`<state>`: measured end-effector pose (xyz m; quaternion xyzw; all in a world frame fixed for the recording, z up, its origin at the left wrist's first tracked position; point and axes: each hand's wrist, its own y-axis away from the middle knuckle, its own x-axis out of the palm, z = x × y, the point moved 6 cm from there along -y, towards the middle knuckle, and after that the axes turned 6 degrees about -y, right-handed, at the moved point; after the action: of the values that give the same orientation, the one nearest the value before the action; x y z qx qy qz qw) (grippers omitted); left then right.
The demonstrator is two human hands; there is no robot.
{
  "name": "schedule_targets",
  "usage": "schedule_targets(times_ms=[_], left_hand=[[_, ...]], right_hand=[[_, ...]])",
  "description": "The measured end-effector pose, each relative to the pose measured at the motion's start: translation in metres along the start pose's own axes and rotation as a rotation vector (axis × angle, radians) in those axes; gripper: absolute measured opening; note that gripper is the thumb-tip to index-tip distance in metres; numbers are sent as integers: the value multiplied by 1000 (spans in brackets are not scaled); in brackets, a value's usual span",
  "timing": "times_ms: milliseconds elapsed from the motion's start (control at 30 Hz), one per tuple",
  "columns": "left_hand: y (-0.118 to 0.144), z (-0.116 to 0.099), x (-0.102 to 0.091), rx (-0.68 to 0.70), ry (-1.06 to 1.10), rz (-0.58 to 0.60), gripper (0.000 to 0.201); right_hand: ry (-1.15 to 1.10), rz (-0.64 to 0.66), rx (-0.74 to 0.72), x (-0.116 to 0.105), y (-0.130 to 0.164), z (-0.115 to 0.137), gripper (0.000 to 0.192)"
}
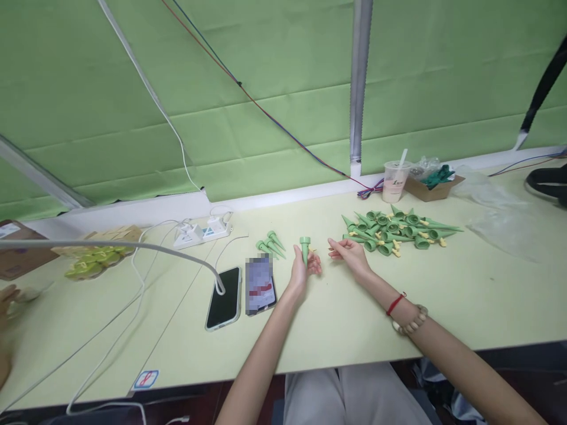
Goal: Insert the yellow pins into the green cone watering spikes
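Over table (354, 330), L hand (300, 273) holds green spike (305, 248), prob. tip-down.

Creased green sheeting (292, 47) covers the wall behind, crossed by an upright grey post (358, 88) right of the middle, a slanting bar (42, 171) at the left, and thin red and blue wires (274, 120) running down to the right. Below it, a white ledge (274, 198) borders the back of a long, pale yellow-green table (354, 324), whose top shows a slanting seam (177, 308) on the left. Soft, even light falls across the tabletop, while the dark reddish floor (207, 406) shows beneath the front edge.
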<state>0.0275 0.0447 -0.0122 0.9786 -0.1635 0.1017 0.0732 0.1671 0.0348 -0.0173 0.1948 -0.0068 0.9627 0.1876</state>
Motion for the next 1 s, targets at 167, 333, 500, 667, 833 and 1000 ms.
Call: schedule_targets(times_ms=[167,333,500,667,833,1000], left_hand=[[2,-6,-1,75,7,-63,52],[-1,-7,-2,149,22,-49,48],[0,-7,-1,130,-15,-31,49],[2,-11,0,118,-88,-44,47],[2,-10,5,110,-92,10,50],[2,-9,9,105,-61,61,55]], right_hand=[[23,82,36,5,2,0,34],[-48,149,11,6,3,2,33],[-10,182,-128,8,4,14,32],[112,198,-304,12,10,27,27],[132,238,-331,16,14,28,24],[162,242,-373,17,16,32,20]])
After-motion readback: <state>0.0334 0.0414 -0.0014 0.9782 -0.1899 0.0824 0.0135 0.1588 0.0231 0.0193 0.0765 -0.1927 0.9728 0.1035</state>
